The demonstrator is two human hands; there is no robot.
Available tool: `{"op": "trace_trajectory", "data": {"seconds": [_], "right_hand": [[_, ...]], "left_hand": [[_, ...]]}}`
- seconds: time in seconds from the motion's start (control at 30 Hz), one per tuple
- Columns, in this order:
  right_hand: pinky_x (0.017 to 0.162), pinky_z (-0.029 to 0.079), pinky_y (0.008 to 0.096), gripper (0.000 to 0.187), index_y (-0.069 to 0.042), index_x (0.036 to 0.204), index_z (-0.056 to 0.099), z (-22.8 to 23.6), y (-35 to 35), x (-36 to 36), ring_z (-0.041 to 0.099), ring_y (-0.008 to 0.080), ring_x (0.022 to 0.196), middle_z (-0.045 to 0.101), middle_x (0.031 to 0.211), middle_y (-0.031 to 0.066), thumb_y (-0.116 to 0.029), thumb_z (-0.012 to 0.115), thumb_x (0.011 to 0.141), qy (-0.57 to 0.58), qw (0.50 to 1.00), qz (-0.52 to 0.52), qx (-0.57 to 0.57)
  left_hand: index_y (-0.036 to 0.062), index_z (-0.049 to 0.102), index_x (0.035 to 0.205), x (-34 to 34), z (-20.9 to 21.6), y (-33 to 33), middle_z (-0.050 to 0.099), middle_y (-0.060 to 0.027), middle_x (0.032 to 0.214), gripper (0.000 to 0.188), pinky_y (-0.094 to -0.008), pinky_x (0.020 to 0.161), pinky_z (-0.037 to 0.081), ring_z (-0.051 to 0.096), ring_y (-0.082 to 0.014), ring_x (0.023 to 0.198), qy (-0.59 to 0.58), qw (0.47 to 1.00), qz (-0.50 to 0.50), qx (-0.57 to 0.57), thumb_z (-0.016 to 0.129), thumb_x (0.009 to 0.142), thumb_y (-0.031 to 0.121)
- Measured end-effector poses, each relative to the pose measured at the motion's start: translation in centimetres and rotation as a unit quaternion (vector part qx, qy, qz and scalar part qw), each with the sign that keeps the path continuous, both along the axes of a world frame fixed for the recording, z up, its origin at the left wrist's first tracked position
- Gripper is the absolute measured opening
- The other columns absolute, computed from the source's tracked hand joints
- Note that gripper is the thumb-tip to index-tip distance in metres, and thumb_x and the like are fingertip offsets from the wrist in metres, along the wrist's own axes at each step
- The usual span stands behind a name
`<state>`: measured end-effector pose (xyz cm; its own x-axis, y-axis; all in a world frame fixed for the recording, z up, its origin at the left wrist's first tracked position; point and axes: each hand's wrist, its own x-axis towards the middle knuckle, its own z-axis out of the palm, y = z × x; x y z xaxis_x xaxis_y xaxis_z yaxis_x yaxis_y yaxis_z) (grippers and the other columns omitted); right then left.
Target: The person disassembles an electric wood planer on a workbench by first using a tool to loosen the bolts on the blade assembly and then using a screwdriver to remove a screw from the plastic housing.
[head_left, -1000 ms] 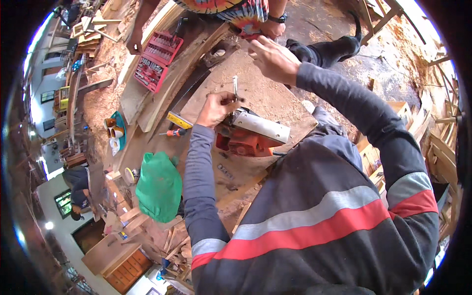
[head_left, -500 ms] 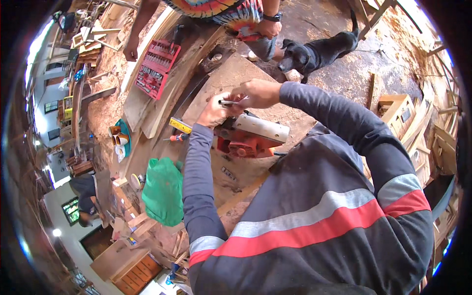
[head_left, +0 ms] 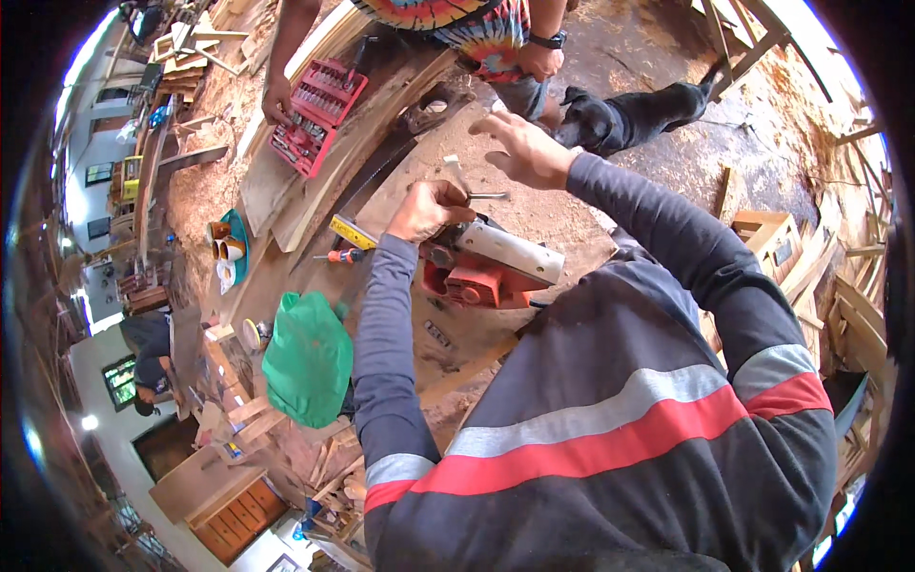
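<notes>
A red electric hand planer (head_left: 481,278) lies on the wooden bench with its metal sole turned up. My left hand (head_left: 427,210) is closed at the planer's far left end, fingers pinched together. A thin metal tool (head_left: 491,195), its exact kind unclear, sticks out to the right from those fingers. My right hand (head_left: 524,148) is raised above the bench, open, fingers spread and holding nothing. Below it on the board sits a small pale piece (head_left: 453,164), too small to name.
A co-worker's hand (head_left: 277,103) touches a red socket set case (head_left: 319,105). A black dog (head_left: 634,114) stands beyond my right hand. Left of the planer lie a yellow level (head_left: 353,232), a screwdriver (head_left: 341,256) and a green cloth bag (head_left: 307,360). Cups stand on a teal tray (head_left: 238,250).
My right hand has let go near my left hand, opened and moved away to the right and far side. The co-worker's hand has come to the socket case. The dog's head has turned.
</notes>
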<state>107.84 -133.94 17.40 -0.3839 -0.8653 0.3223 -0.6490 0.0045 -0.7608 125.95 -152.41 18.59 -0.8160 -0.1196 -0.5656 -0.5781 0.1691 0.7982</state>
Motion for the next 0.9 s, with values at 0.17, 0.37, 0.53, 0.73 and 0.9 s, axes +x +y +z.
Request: {"op": "trace_trajectory", "data": {"seconds": [0.17,0.37,0.53,0.73,0.9], "right_hand": [[0.080,0.053,0.0432,0.029,0.000,0.112,0.065,1.5,0.7,0.2,0.068,0.0370,0.092,0.070,0.096,0.0205,-0.022,0.064,0.094,-0.102,0.988,0.045,0.103],[0.080,0.053,0.0464,0.043,0.000,0.106,0.069,0.9,0.5,1.4,0.069,0.0404,0.090,0.070,0.094,0.0251,-0.041,0.057,0.100,-0.130,0.981,0.050,0.135],[0.082,0.052,0.0480,0.049,-0.001,0.100,0.071,0.2,-0.8,1.6,0.068,0.0419,0.089,0.070,0.090,0.0268,-0.048,0.058,0.097,-0.095,0.981,0.084,0.148],[0.081,0.054,0.0455,0.033,-0.006,0.100,0.075,2.3,-1.0,0.8,0.071,0.0373,0.089,0.073,0.093,0.0200,-0.034,0.063,0.090,-0.103,0.971,0.166,0.135],[0.077,0.055,0.0436,0.033,-0.001,0.095,0.073,0.6,-1.9,0.3,0.071,0.0367,0.084,0.072,0.089,0.0225,-0.032,0.064,0.090,-0.047,0.980,0.095,0.166]], "left_hand": [[-0.0025,0.072,0.100,-0.2,0.0,-0.4,0.071,-0.0024,0.088,0.026,-0.0267,0.075,0.052,0.064,-0.0100,0.081,-0.034,0.991,-0.105,-0.078,0.081,0.082,0.013],[-0.0008,0.076,0.101,-0.5,0.8,0.0,0.074,-0.0039,0.088,0.024,-0.0263,0.076,0.050,0.064,-0.0093,0.080,-0.036,0.999,-0.031,-0.018,0.081,0.083,0.014],[0.0002,0.075,0.090,-1.3,2.0,1.9,0.074,-0.0046,0.085,0.017,-0.0259,0.073,0.050,0.064,-0.0094,0.079,-0.014,0.998,-0.049,-0.046,0.083,0.076,0.004],[0.0010,0.075,0.097,-1.6,0.3,1.0,0.073,-0.0019,0.089,0.024,-0.0248,0.074,0.050,0.064,-0.0079,0.079,0.039,0.998,0.017,0.040,0.085,0.077,0.009],[-0.0032,0.073,0.105,-4.2,1.6,2.6,0.074,-0.0072,0.092,0.029,-0.0292,0.081,0.055,0.068,-0.0132,0.085,-0.005,0.997,-0.054,-0.054,0.081,0.077,-0.002]]}}
